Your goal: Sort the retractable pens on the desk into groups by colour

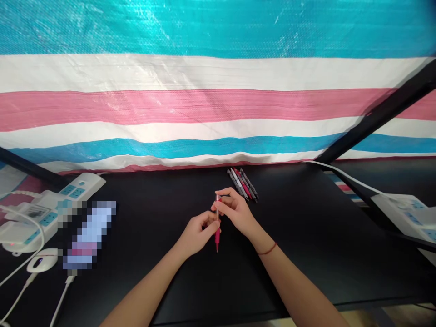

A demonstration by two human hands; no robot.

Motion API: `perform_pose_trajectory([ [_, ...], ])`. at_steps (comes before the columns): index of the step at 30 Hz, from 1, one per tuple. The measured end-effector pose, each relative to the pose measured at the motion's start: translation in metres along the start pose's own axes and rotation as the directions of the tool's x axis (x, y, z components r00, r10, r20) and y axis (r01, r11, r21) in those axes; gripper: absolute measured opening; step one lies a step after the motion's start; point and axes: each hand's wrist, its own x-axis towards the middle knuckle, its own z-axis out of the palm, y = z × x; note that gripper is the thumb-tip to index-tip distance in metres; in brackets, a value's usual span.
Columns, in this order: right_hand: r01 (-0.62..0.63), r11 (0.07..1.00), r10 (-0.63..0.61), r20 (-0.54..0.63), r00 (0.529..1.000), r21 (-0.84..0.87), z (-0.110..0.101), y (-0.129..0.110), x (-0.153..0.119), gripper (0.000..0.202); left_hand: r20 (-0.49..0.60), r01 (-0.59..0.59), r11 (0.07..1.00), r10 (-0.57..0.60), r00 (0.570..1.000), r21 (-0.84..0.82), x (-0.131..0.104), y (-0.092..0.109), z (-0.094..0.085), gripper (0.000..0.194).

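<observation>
A red pen [217, 237] with a clear upper part is held upright in the image over the black table, its tip toward me. My left hand [200, 231] pinches its red lower barrel between thumb and fingers. Higher up, the thumb and fingers of my right hand [235, 210] grip the clear part near the top end. Behind my right hand, several pens [242, 184] in grey, white and red lie side by side on the table.
White power strips stand at the left [81, 186] and right [405, 213] with cables. A pixelated phone [90, 236] and a white round device [43, 261] lie at left. Behind the black table [143, 195] hangs a striped sheet [204, 106].
</observation>
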Motion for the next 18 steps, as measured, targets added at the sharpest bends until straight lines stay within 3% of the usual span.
perform_pose_trajectory([
  [7, -0.022, 1.0, 0.021, 0.003, 1.0, 0.015, 0.0017, -0.0011, 0.0001, 0.041, -0.003, 0.013, 1.0, -0.013, 1.0, -0.016, 0.0004, -0.0011, -0.0011, 0.024],
  [13, 0.014, 1.0, -0.014, 0.012, 1.0, 0.006, 0.0011, 0.0003, -0.0006, 0.027, -0.002, -0.011, 0.999, 0.011, 1.0, 0.05, -0.0015, 0.0044, -0.0007, 0.023],
  [18, 0.015, 1.0, -0.015, 0.036, 0.999, -0.001, 0.002, -0.0003, -0.0007, 0.029, -0.002, -0.012, 0.999, 0.012, 1.0, 0.043, -0.0008, 0.0039, -0.0011, 0.023],
])
